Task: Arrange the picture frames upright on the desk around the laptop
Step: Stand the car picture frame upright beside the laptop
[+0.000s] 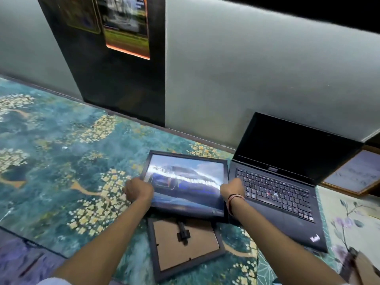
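Observation:
A black picture frame (186, 182) showing a blue car is held just left of the open black laptop (275, 182). My left hand (138, 189) grips its left edge and my right hand (232, 189) grips its right edge; the frame is tilted, glass up, above the desk. Below it a second dark frame (185, 243) lies face down, brown backing and black stand showing. A third frame (353, 173) with a wooden border rests to the right of the laptop, partly hidden behind its screen.
The desk (61, 161) wears a teal cloth with yellow flower patterns. A grey wall (246, 79) and a dark panel with posters (123, 27) stand behind. A floral cloth (349, 219) covers the right side; a blurred object (353, 262) sits at the lower right.

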Demonstrator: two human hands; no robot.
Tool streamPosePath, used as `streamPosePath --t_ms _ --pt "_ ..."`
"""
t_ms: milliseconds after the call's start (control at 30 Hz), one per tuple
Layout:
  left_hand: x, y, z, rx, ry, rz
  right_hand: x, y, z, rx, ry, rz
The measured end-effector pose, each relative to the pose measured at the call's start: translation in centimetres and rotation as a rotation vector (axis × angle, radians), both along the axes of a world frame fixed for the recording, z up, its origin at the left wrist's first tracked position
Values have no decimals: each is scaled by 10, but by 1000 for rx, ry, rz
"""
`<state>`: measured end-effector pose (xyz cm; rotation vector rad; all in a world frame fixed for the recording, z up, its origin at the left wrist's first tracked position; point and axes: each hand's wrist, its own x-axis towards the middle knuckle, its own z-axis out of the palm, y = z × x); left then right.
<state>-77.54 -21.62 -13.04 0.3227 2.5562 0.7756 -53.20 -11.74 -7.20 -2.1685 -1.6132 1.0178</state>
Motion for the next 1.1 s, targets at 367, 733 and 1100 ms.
streamPosePath --t_ms 367,733,1100 --pt "-62 124 64 496 -40 -102 -43 101 29 302 412 23" --pt "-78 177 32 577 -316 -321 -54 121 13 227 450 -111" --pt "-83 183 21 509 -434 -409 -60 127 8 169 425 -45"
